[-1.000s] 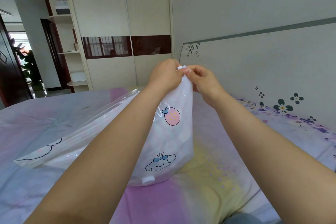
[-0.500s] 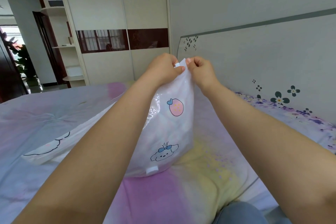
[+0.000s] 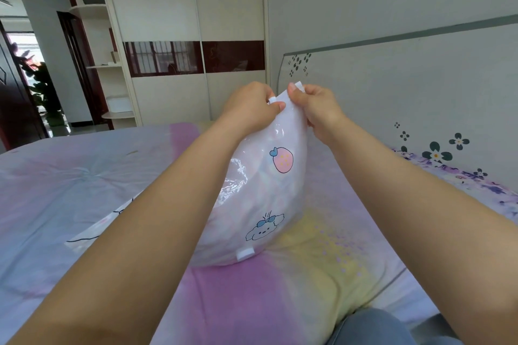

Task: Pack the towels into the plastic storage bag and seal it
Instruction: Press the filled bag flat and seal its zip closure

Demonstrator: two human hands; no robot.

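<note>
A clear plastic storage bag (image 3: 269, 193) with a strawberry and a puppy printed on it stands on the bed, bulging with pale folded towels seen dimly through the plastic. Its top edge is lifted. My left hand (image 3: 251, 106) pinches that edge, with a small white slider tab showing between its fingers. My right hand (image 3: 315, 105) pinches the white corner of the same edge just to the right. The bag's left part lies flat behind my left forearm, mostly hidden.
The bed (image 3: 84, 185) has a pink, yellow and pale blue cover. A white headboard (image 3: 406, 87) with flower decals runs along the right. A wardrobe (image 3: 193, 36) and corner shelves stand beyond the bed; a doorway opens at far left.
Both hands have stayed on the bag's top edge and drawn slightly apart, exposing more of the white corner. The view has shifted a little to the left.
</note>
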